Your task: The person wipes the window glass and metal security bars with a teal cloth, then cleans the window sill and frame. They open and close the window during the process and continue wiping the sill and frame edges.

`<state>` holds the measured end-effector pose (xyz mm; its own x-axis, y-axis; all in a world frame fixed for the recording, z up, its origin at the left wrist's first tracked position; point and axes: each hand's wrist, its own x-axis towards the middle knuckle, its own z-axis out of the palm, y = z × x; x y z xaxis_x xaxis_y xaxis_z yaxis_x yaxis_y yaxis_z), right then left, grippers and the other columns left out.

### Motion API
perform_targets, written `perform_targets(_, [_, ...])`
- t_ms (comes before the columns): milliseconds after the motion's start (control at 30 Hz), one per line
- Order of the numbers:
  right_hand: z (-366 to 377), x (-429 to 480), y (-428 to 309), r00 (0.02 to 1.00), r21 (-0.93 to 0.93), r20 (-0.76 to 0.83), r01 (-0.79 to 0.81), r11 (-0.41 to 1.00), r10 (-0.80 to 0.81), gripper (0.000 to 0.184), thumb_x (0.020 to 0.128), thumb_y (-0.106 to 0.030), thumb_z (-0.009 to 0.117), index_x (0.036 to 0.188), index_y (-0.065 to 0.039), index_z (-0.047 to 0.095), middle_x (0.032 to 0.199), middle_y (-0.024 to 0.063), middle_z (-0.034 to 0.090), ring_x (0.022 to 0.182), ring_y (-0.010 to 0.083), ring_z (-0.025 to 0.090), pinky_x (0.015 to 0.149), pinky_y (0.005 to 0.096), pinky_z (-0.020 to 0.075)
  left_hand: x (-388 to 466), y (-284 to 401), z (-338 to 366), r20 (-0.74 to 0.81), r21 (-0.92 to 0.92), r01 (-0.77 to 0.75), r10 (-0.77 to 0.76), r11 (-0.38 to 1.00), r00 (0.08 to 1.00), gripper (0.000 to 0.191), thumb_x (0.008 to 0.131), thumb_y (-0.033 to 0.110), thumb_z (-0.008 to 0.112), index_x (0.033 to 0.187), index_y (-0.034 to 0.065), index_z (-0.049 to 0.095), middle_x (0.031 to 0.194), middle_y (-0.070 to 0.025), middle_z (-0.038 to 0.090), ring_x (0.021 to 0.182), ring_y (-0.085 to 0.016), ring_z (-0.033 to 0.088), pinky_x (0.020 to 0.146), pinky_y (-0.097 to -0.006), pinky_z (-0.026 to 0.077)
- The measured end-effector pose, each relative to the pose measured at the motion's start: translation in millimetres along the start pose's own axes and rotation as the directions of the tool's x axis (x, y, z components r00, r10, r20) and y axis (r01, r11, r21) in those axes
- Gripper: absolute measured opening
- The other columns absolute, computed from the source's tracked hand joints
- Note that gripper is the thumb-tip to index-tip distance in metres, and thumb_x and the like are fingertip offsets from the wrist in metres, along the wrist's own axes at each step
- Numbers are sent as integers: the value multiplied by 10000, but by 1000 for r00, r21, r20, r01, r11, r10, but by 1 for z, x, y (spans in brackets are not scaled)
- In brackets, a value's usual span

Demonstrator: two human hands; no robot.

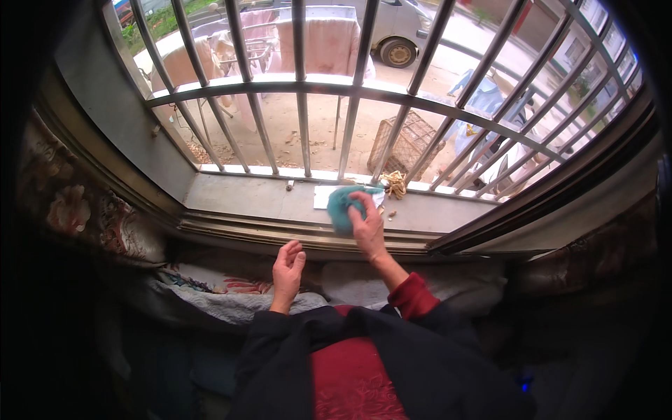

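My right hand [369, 227] grips a teal cloth [341, 211], blurred, above the outer window sill [252, 197]. Partly behind the cloth, a white sheet or card [320, 198] lies on the sill. A tangle of tan cord or strips [395, 185] sits against the foot of the bars, just beyond my right hand. Small crumbs [392, 213] are beside it. My left hand [289, 270] is nearer my body, in front of the window track [294, 231], fingers slightly curled and holding nothing visible.
Metal window bars [300, 131] stand beyond the sill. Patterned curtains [68, 210] hang at the left, and a quilted cloth [231, 308] lies below the track. Outside are a wire crate [404, 142], hung laundry [320, 47], and a parked van [396, 26].
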<state>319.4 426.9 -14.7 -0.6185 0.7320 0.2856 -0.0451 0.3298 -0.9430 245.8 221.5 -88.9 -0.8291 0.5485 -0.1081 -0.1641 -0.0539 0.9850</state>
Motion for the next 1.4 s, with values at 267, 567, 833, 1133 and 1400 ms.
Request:
perform_targets(267, [-1, -53, 29, 935, 138, 281, -263, 955, 217, 362, 975, -109, 576, 1316, -12, 503, 1245, 121, 602, 1167, 194, 578, 988, 306, 467, 67, 54, -53, -193, 123, -185, 206, 975, 959, 320, 929, 263, 716, 1119, 22, 626, 942, -4, 649, 864, -80, 561, 786, -251, 486])
perform_targets(567, [-92, -116, 78, 890, 82, -62, -447, 891, 452, 223, 963, -62, 525, 1170, -9, 587, 957, 106, 685, 762, 137, 668, 689, 269, 547, 92, -7, -36, 26, 1000, -26, 187, 2, 982, 241, 886, 268, 645, 988, 50, 646, 1011, -149, 635, 1022, -360, 556, 823, -479, 484])
perform_targets(833, [-122, -147, 93, 800, 165, -158, -557, 814, 579, 200, 987, -111, 508, 1153, -51, 601, 960, 68, 686, 742, 116, 664, 650, 231, 505, 72, -24, 175, 570, 782, -448, -206, 434, 795, 272, 888, 223, 596, 1013, 9, 707, 980, -191, 693, 969, -357, 629, 835, -428, 497])
perform_targets(1133, [-150, -150, 93, 929, -374, -289, -330, 867, 229, 343, 904, -46, 554, 1246, -13, 552, 1242, 160, 576, 1132, 300, 589, 970, 371, 473, 75, -37, 225, 832, 358, -805, 229, 474, 505, 373, 876, 165, 673, 1236, 79, 625, 1153, -120, 639, 1121, -335, 562, 950, -395, 470])
perform_targets(1400, [-145, -142, 84, 920, -687, 66, -238, 686, 386, 865, 817, -84, 675, 1512, 49, 178, 1579, 305, 74, 1272, 485, 448, 1022, 461, 451, 134, -37, 284, 783, 372, -809, 314, 454, 537, 155, 820, 114, 650, 967, 66, 633, 876, -143, 605, 887, -345, 573, 795, -419, 488])
